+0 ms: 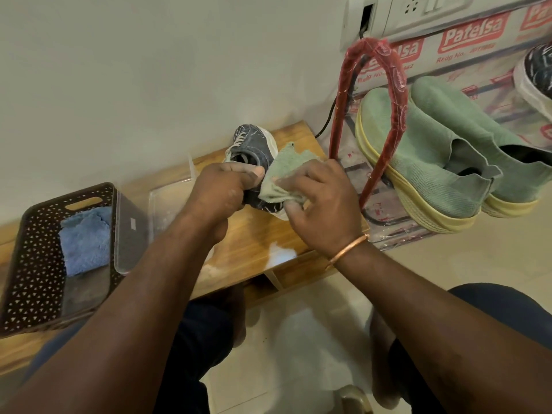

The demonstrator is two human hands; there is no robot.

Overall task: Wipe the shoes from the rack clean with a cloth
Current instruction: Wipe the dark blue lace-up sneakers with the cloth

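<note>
**Dark shoe held over the table, green cloth against its side**

At the far left a brown perforated basket (pixel 35 249) sits on the wooden table (pixel 254 240) with a folded blue cloth (pixel 86 243) inside it. Just beside the basket stands a clear plastic box (pixel 131 225) (its contents cannot be made out).

Near the middle, the left hand (pixel 224 186) grips the dark blue shoe (pixel 254 144) at its opening, fingers and thumb curled round the collar. The shoe has pale laces and a white sole, and its toe points away toward the wall. The right hand (pixel 322 201) clutches a green cloth (pixel 286 171), fingers curled over it and pressing it against the shoe's near side. A copper bangle (pixel 348 249) circles that wrist.

To the right, off the table's end, stands the rack, its red wrapped frame (pixel 385 94) arching upward. A pair of green slip-on shoes (pixel 433 162) with yellow soles rests on its shelf, side by side. At the far right edge, another dark shoe (pixel 537 73) with a white sole is partly in view, higher up.
</note>
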